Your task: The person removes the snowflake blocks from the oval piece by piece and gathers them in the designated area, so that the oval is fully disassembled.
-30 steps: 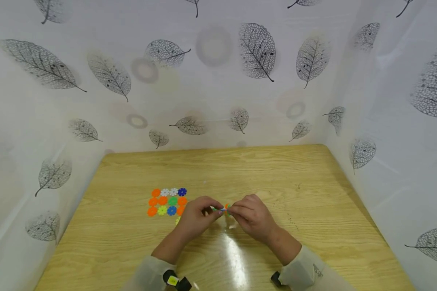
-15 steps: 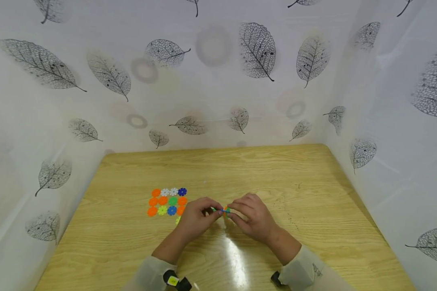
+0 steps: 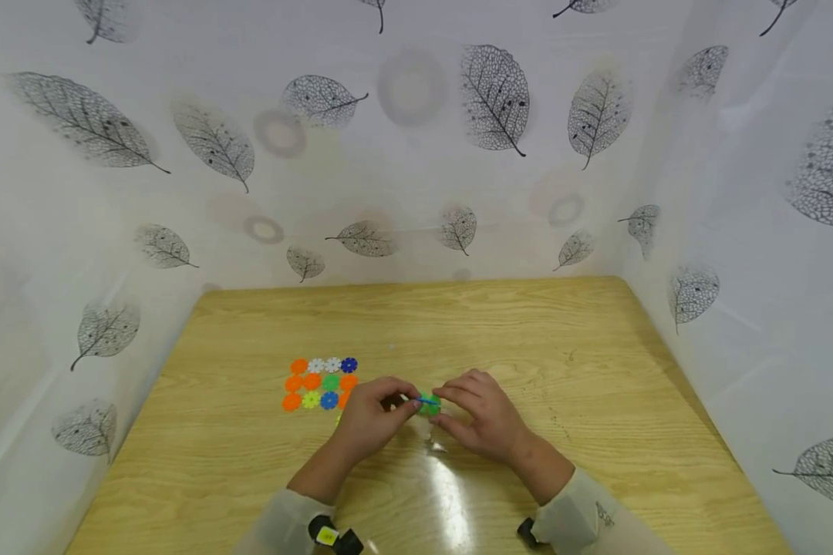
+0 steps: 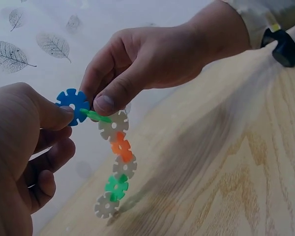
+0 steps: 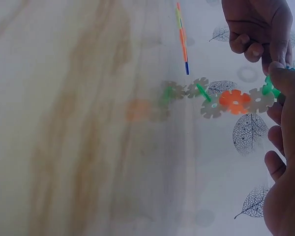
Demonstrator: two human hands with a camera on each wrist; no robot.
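Observation:
My left hand (image 3: 375, 412) pinches a blue notched disc (image 4: 79, 110) between thumb and fingers. The disc's edge meets a green notched disc (image 4: 96, 116), which my right hand (image 3: 487, 412) holds with thumb and fingertips. Below the green disc hangs a chain of slotted discs: white (image 4: 107, 130), orange (image 4: 121, 147), white (image 4: 124, 169), green (image 4: 118, 186) and a last white (image 4: 106, 206). In the head view only the green and blue discs show clearly between the hands; the chain beneath is faint.
Rows of loose notched discs, orange (image 3: 291, 401), white (image 3: 332, 364), blue (image 3: 329, 400), green (image 3: 330, 382) and yellow (image 3: 311, 399), lie left on the wooden table (image 3: 527, 331). My left forearm partly hides the nearest ones. A leaf-print curtain (image 3: 403, 177) surrounds the table.
My right fingertips have spread from a close pinch. The green disc has turned its face into view between the hands, and the orange disc no longer shows there. Both hands stay nearly in place.

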